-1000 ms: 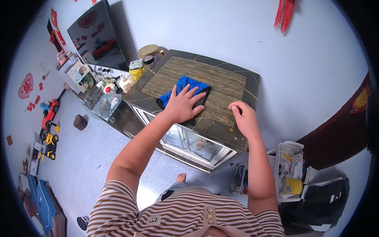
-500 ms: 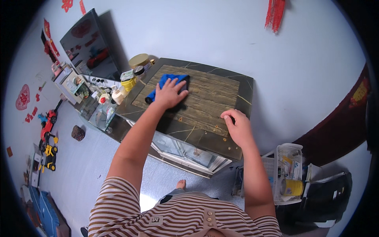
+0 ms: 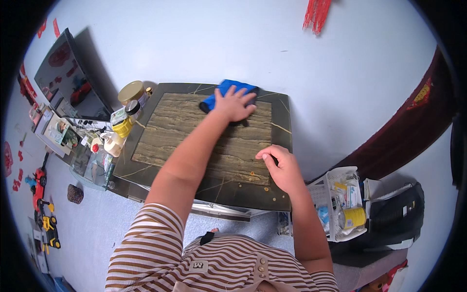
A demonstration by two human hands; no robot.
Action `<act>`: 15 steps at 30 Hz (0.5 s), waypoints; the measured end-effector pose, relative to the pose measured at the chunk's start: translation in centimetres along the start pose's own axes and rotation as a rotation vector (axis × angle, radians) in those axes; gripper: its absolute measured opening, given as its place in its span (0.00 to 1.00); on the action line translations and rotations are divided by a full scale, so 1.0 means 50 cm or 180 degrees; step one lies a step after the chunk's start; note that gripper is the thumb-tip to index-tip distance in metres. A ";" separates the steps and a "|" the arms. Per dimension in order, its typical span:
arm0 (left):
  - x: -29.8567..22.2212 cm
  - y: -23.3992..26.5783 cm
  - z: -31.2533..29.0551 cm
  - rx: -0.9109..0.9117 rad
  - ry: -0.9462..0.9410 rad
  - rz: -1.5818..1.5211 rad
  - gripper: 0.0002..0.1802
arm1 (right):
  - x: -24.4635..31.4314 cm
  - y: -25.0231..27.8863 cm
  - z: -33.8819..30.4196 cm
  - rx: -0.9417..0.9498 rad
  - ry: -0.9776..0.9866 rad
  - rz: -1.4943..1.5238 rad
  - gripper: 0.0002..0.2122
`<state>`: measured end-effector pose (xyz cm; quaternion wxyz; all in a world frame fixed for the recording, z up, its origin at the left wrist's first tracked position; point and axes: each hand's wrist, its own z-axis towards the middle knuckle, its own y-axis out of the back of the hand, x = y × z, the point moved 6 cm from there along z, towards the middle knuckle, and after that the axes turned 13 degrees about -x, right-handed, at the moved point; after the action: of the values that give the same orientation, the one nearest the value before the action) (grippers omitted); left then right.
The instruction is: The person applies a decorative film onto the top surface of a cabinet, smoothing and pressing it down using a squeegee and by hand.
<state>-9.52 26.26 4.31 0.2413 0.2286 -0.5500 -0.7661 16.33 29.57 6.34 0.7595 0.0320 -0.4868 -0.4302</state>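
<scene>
My left hand (image 3: 234,104) lies flat with spread fingers on a blue cloth (image 3: 233,85) with dark edges, pressing it against the top of a dark cabinet (image 3: 170,88) near its far edge. The cloth is bunched, and part of it is hidden under the palm. Beneath it is a brown panel with a wood-like or stone-like grain (image 3: 180,129). My right hand (image 3: 283,170) is loosely curled over the near right part of the cabinet top, thumb against the bent fingers. Nothing shows in it. Small yellowish spots (image 3: 252,173) dot the surface beside this hand.
At the cabinet's left stand a gold-lidded jar (image 3: 131,92), a yellow container (image 3: 122,127) and a cream pump bottle (image 3: 113,144). A television (image 3: 73,80) is farther left. To my right are a white basket of goods (image 3: 346,204) and a black bag (image 3: 396,214). The wall borders the far side.
My left hand has slid the blue cloth right and toward the far edge of the cabinet top. My right hand stays curled near the right edge. The whole view has shifted.
</scene>
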 end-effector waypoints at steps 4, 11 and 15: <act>-0.174 -0.013 0.000 0.0044 -0.0584 -0.0299 0.36 | -0.011 0.000 -0.007 -0.0159 -0.0066 0.0167 0.06; -0.354 -0.011 -0.071 0.0350 -0.1668 -0.0146 0.29 | -0.001 0.029 -0.034 -0.0797 -0.0045 0.0502 0.06; -0.348 -0.017 -0.128 0.0071 -0.1988 -0.0275 0.27 | -0.002 0.058 -0.075 -0.1395 0.0261 0.0512 0.05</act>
<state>7.87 32.64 3.14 0.0255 0.0080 -0.5957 -0.8027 21.01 30.08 5.68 0.7992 -0.1552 -0.3515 -0.4621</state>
